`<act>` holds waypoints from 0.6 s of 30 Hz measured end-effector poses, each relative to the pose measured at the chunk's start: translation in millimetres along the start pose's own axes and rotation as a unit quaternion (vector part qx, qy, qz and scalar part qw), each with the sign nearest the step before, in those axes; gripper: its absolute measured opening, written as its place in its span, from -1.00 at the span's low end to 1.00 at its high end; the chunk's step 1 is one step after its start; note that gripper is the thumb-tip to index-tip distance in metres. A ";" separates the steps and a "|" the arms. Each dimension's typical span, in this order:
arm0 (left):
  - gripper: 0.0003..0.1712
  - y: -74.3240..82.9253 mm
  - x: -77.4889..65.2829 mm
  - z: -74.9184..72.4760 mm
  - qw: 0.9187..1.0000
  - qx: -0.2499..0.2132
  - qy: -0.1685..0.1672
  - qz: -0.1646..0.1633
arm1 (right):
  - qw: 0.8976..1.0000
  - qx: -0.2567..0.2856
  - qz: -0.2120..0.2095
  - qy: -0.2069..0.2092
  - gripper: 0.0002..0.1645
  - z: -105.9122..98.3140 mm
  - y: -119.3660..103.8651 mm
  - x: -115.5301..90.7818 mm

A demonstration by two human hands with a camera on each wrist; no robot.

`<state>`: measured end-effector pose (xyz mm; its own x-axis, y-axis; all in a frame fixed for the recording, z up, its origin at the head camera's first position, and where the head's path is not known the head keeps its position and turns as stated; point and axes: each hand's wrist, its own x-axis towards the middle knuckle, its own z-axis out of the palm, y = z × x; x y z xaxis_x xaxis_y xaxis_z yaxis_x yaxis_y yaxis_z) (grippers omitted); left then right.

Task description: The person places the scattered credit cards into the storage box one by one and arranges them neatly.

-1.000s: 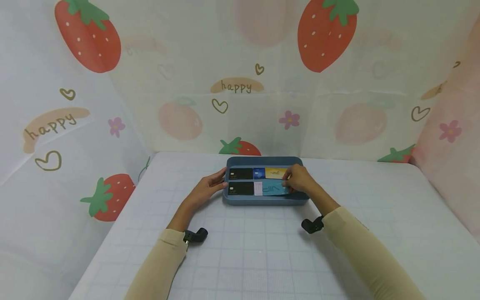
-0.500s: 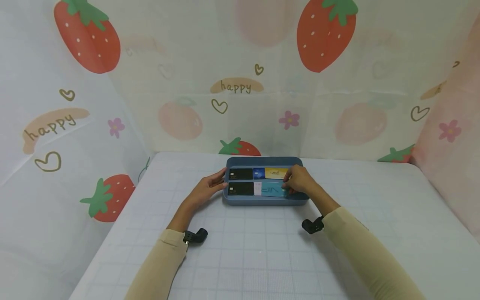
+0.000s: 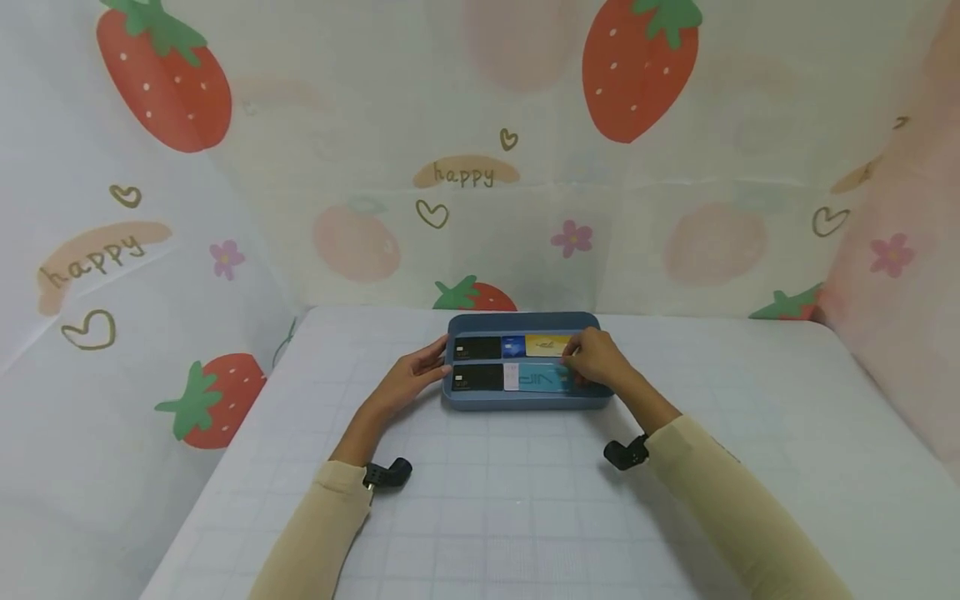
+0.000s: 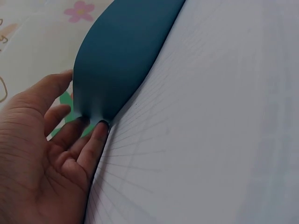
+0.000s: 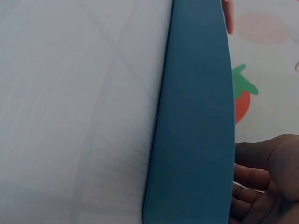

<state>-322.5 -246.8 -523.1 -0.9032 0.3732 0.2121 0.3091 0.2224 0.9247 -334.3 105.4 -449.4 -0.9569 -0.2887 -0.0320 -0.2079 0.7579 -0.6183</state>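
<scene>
A shallow blue tray (image 3: 525, 403) stands toward the back of the table in the head view. Two rows of cards lie in it: black cards (image 3: 477, 377) at the left, a dark blue card (image 3: 513, 347) and a yellow card (image 3: 546, 345) behind, a pale card (image 3: 511, 377) and a light blue VIP card (image 3: 542, 378) in front. My left hand (image 3: 401, 383) touches the tray's left end with loosely bent fingers. Reaching over the right end, my right hand (image 3: 597, 358) pinches the light blue card near its right edge. The tray wall (image 5: 196, 112) hides these fingertips in the right wrist view.
A white checked cloth (image 3: 480, 508) covers the table. Behind the tray rises a strawberry-printed backdrop (image 3: 465, 250). Each wrist wears a black camera, the left one (image 3: 390, 473) and the right one (image 3: 626, 452), close above the cloth.
The light blue card has shifted slightly and now lies straighter in the front row. Both hands stay almost in place on the tray. The head view has turned slightly.
</scene>
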 end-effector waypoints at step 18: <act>-0.32 25.0 -1.1 -35.2 0.999 0.030 0.004 -0.021 | 0.998 -0.054 -0.040 0.011 -0.28 -29.5 -33.1 -20.2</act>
